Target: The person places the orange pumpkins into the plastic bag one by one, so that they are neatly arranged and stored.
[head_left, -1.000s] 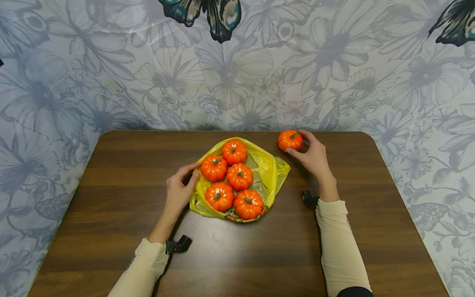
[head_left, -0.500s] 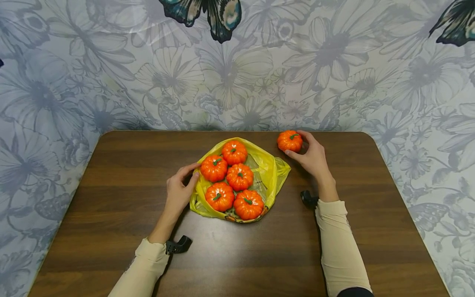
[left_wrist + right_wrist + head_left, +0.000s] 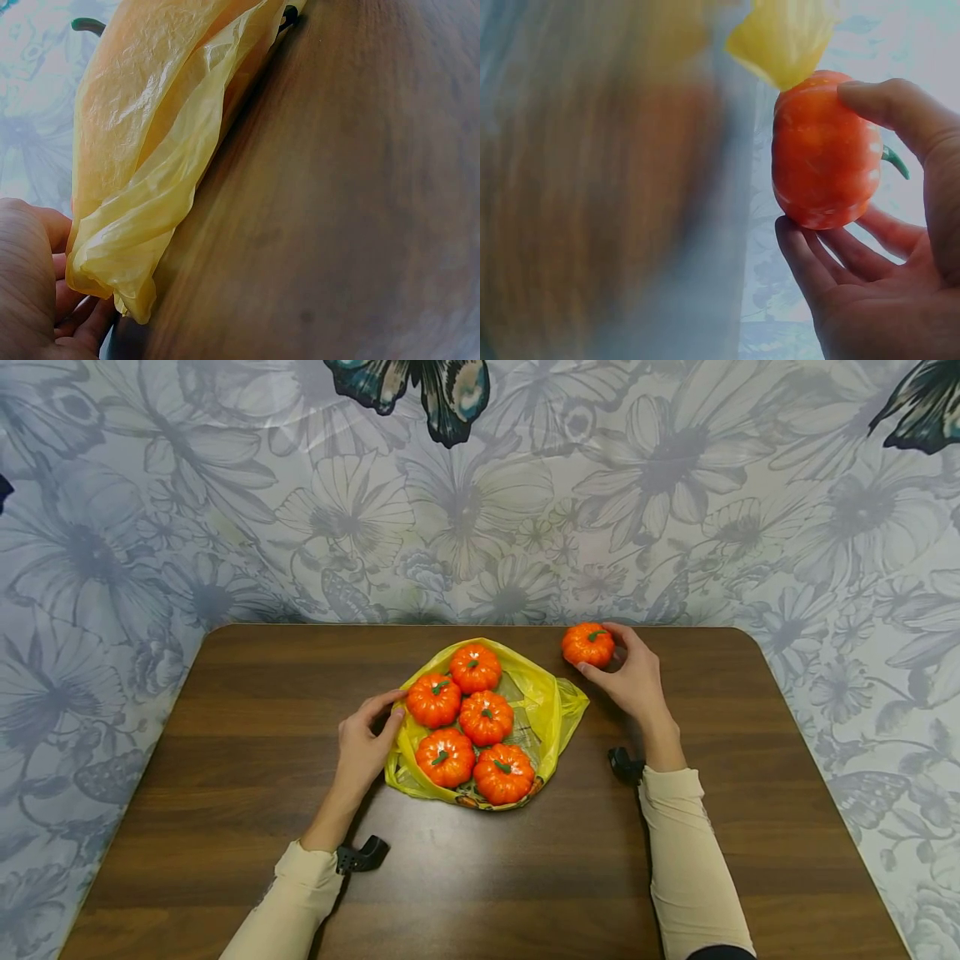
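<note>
In the head view, a yellow plastic bag lies spread out mid-table with several small orange pumpkins on it, each with a green stem. My left hand holds the bag's left edge with thumb and fingers, beside the far-left pumpkins. The left wrist view shows the crumpled bag up close, its folds hiding some fingertips. At the far right, my right hand grips another small pumpkin between thumb and fingers, apart from the bag. In the right wrist view this pumpkin has its stem towards the palm.
The brown wooden table ends at a far edge close behind the held pumpkin. Behind it stands a wall with flower and butterfly patterns. Black straps with small devices sit on both wrists.
</note>
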A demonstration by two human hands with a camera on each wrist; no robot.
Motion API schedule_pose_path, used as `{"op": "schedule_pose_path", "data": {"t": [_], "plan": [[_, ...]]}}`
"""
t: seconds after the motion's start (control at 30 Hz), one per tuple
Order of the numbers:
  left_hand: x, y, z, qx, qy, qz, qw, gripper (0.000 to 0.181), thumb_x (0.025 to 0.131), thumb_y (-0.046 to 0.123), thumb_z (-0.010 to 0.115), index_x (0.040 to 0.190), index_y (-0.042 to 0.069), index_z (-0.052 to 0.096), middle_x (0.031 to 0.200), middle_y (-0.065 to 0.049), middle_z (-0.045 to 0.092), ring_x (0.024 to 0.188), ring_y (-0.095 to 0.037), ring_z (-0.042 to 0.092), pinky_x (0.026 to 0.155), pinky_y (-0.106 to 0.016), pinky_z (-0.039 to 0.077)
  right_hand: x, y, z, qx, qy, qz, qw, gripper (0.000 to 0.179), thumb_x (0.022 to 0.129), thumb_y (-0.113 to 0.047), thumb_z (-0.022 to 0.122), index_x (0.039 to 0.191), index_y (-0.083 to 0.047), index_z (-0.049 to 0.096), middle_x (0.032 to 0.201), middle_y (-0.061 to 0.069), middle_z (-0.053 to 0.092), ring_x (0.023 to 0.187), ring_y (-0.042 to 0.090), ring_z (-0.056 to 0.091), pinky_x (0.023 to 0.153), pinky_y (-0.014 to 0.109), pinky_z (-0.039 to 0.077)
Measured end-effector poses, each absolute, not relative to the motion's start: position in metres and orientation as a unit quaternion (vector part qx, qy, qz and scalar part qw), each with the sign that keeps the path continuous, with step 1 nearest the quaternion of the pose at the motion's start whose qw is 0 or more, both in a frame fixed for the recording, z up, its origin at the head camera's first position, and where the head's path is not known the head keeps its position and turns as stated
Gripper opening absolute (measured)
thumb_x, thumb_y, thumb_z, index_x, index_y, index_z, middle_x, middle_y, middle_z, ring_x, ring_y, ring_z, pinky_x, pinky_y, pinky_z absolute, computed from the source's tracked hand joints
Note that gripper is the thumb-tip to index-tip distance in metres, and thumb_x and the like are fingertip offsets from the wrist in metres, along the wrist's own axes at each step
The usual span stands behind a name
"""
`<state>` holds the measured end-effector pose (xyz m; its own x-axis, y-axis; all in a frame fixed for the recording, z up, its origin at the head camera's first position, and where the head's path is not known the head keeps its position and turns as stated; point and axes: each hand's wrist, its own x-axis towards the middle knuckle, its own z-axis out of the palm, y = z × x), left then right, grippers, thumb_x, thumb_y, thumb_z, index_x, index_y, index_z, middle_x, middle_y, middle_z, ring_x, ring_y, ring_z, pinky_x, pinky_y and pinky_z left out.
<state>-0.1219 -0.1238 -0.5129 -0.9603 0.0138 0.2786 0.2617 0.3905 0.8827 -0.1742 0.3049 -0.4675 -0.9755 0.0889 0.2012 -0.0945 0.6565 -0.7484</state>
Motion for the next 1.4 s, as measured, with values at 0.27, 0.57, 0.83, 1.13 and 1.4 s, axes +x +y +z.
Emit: {"op": "schedule_pose_path", "data": {"t": [0.27,0.57,0.83,1.13,1.4], "plan": [[-0.12,-0.125,-0.513,-0.08,-0.825,-0.548,0.114,0.028,0.1,0.009,0.071,0.128,0.011,0.076,0.127,-0.011,0.075,0.12,-0.028,0.07,0.099,-0.009,0.045,-0.168,0.295,-0.456,0.015,-0.895,0.43,0.118,0.076,0.083,-0.026,0.091,0.149,-0.01,0.055,0.146,0.014,0.061,0.136,0.03,0.058,0.111,0.05,0.051],[-0.117,-0.125,-0.513,-0.079,-0.815,-0.562,0.116,0.027,0.1,0.009,0.072,0.126,0.011,0.077,0.124,-0.012,0.076,0.119,-0.027,0.071,0.099,-0.01,0.046,-0.153,0.278,-0.44,0.05,-0.89,0.44,0.108,0.074,0.084,-0.027,0.09,0.149,-0.014,0.056,0.146,0.012,0.061,0.132,0.032,0.062,0.109,0.052,0.052],[-0.116,-0.124,-0.512,-0.081,-0.819,-0.556,0.115,0.027,0.1,0.008,0.071,0.126,0.009,0.077,0.125,-0.013,0.076,0.119,-0.029,0.07,0.099,-0.008,0.045,-0.132,0.269,-0.431,0.079,-0.887,0.443,0.099,0.072,0.085,-0.025,0.09,0.148,-0.017,0.057,0.146,0.007,0.062,0.135,0.026,0.058,0.111,0.053,0.05],[-0.116,-0.123,-0.511,-0.082,-0.829,-0.541,0.12,0.028,0.1,0.009,0.071,0.127,0.009,0.076,0.125,-0.013,0.076,0.119,-0.03,0.07,0.1,-0.008,0.043,-0.105,0.267,-0.43,0.096,-0.89,0.436,0.092,0.074,0.084,-0.021,0.091,0.149,-0.017,0.056,0.144,0.006,0.063,0.133,0.026,0.061,0.107,0.051,0.052],[-0.114,-0.123,-0.509,-0.08,-0.833,-0.535,0.116,0.028,0.1,0.009,0.071,0.127,0.01,0.076,0.125,-0.012,0.076,0.12,-0.028,0.07,0.1,-0.009,0.044,-0.094,0.259,-0.43,0.115,-0.885,0.441,0.095,0.074,0.083,-0.019,0.091,0.149,-0.016,0.057,0.143,0.007,0.064,0.13,0.026,0.063,0.104,0.049,0.054]]}}
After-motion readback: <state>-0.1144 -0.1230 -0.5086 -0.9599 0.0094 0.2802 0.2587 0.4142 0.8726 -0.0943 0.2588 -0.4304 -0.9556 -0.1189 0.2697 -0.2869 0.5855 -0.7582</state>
